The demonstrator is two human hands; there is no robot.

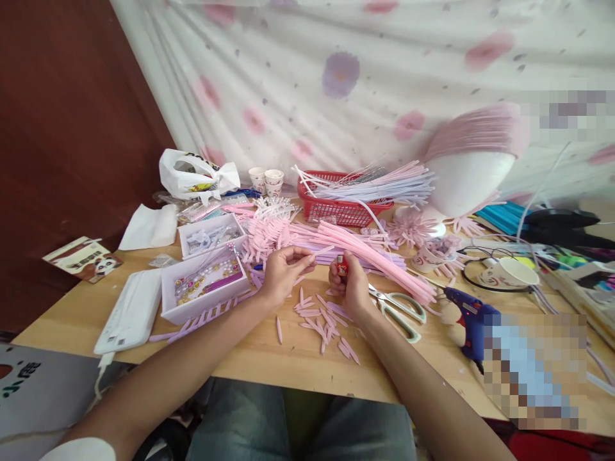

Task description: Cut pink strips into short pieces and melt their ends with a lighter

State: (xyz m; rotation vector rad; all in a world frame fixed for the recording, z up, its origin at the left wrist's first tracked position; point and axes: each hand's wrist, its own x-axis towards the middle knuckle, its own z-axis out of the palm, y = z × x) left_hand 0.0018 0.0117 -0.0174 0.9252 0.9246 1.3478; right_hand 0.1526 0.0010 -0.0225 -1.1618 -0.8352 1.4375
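Note:
My left hand (282,269) pinches a short pink pipe-cleaner piece (321,251) that sticks out to the right of its fingertips. My right hand (350,283) is closed round a small red lighter (341,265), held upright just right of that piece's end. Both hands hover over the wooden table (288,358), above several cut pink pieces (321,317) scattered near its front edge. A long bundle of pink and lilac pipe cleaners (365,251) lies just behind the hands.
Scissors (400,306) lie right of my right hand, then a blue glue gun (468,315). White trays of beads (207,283) and a white pouch (131,310) sit left. A red basket (342,209), paper cups (267,179) and a white foam head (468,173) stand behind.

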